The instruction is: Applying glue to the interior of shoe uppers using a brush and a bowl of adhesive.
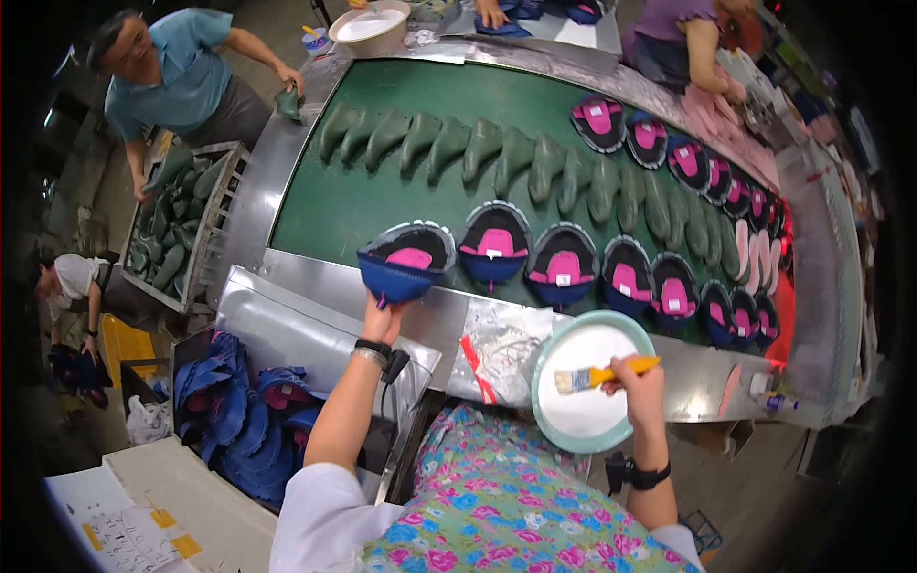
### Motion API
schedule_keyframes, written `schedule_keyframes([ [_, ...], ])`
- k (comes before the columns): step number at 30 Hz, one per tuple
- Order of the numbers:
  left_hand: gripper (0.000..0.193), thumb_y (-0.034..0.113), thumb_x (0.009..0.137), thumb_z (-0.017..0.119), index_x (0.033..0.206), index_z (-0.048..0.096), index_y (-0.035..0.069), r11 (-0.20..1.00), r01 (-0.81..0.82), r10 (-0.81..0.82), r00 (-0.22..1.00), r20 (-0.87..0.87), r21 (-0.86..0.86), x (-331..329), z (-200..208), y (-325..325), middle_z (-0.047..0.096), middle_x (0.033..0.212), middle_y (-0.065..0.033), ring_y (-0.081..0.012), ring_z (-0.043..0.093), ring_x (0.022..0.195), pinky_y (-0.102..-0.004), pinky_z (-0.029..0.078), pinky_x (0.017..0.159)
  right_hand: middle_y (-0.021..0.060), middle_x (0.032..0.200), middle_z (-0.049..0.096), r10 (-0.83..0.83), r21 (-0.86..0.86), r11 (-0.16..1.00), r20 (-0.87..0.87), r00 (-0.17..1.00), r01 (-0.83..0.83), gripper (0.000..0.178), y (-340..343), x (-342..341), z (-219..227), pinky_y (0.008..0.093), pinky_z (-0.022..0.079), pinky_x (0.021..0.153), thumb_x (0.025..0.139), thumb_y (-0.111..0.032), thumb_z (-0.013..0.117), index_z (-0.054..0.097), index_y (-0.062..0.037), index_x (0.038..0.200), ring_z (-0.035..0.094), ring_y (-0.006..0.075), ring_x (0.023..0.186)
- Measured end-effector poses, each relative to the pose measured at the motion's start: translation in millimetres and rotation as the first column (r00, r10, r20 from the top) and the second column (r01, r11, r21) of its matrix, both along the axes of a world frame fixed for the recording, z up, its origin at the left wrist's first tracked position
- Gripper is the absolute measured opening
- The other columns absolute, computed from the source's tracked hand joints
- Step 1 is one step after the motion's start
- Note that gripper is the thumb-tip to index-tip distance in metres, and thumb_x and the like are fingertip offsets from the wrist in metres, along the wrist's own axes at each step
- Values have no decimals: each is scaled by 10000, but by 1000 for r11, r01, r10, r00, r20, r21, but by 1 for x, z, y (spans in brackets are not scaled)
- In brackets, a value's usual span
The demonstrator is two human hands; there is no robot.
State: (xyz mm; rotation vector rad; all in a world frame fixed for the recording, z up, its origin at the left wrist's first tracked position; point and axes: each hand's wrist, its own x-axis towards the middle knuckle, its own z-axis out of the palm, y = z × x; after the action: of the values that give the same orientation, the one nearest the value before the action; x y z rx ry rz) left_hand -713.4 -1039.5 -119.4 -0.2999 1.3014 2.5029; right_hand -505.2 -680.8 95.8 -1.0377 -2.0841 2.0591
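My left hand (384,323) grips a blue shoe upper (406,272) from below, its pink inside and dark rim facing up, at the near left edge of the green belt (310,224). The fingers of my right hand (638,384) are closed around a paintbrush (602,375) with a yellow handle. Its pale bristles are over the white liquid (585,415) in a light green basin (542,406). More blue-and-pink uppers (494,244) stand in a row along the belt's near side, right of my left hand.
Dark green shoe lasts (482,148) line the belt's middle, with pale insoles (755,258) at its right end. A bin of blue uppers (248,430) stands at lower left. A plastic bag (511,344) lies beside the basin. One person (177,76) handles a last near a crate (224,181).
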Motion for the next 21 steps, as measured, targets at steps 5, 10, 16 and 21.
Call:
schedule_keyframes([
  [5,605,-84,891,404,1422,206,126,995,-28,14,990,140,99,-66,-83,14,448,1308,-121,-286,509,1158,-451,466,999,122,653,630,47,22,998,126,991,-50,172,-37,-25,-14,260,479,501,863,-110,635,612,36,773,607,166,521],
  [10,718,43,834,628,1453,267,66,733,482,-413,876,250,-480,-55,-68,-75,607,1118,-122,-188,624,880,-318,527,791,79,693,602,67,178,980,152,986,-94,206,-54,-53,-14,258,463,565,918,-147,566,590,-2,773,585,142,581],
  [16,932,481,501,830,1339,491,253,-728,511,-294,370,881,-457,15,63,-253,560,1215,-128,-334,463,1191,-476,424,952,97,818,607,259,124,957,54,964,-264,275,-80,-93,-28,249,449,650,963,-207,508,498,-44,742,560,125,716],
  [21,982,433,540,836,1397,379,284,-608,509,-474,383,793,-609,44,66,-303,508,1230,-158,-346,427,1210,-474,442,930,40,674,595,423,37,901,138,895,-432,300,-132,-110,-43,208,377,530,964,-246,521,579,-29,765,487,74,540],
])
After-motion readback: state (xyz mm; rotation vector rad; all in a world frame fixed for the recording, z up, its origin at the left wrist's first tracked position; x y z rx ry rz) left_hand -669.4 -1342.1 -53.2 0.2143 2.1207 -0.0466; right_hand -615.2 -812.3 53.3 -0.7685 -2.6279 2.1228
